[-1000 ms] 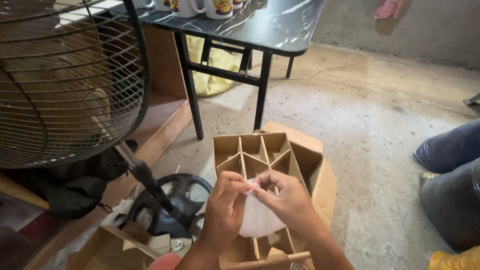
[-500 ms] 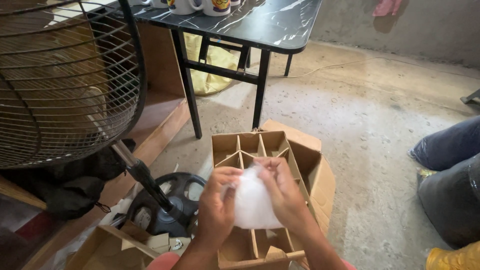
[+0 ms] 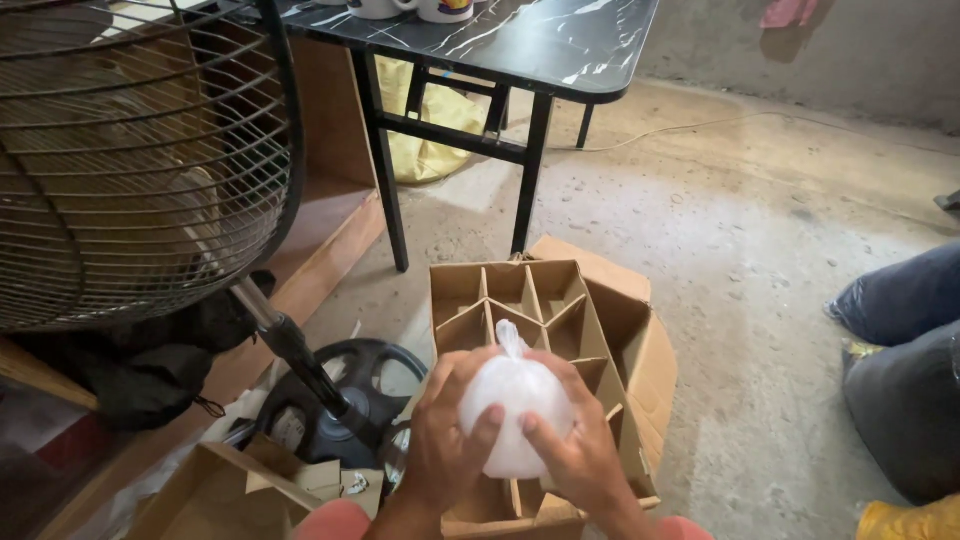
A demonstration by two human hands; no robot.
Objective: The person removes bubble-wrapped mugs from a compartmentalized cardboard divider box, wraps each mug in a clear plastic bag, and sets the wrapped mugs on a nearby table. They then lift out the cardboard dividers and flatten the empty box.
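My left hand (image 3: 447, 440) and my right hand (image 3: 580, 450) cup a round object wrapped in white translucent plastic (image 3: 514, 402), its twisted top sticking up. I hold it just above an open cardboard box (image 3: 640, 340) with cardboard dividers (image 3: 520, 295) forming several compartments. The compartments I can see hold nothing; those under my hands are hidden.
A large standing fan (image 3: 130, 150) with a round black base (image 3: 335, 395) is at the left. A black marble-pattern table (image 3: 520, 40) with mugs (image 3: 420, 8) stands behind the box. Another person's legs in dark trousers (image 3: 905, 350) are at the right. A smaller cardboard box (image 3: 230, 490) lies lower left.
The white wrapped object has come up from between the dividers into both hands, which now close around it above the box.
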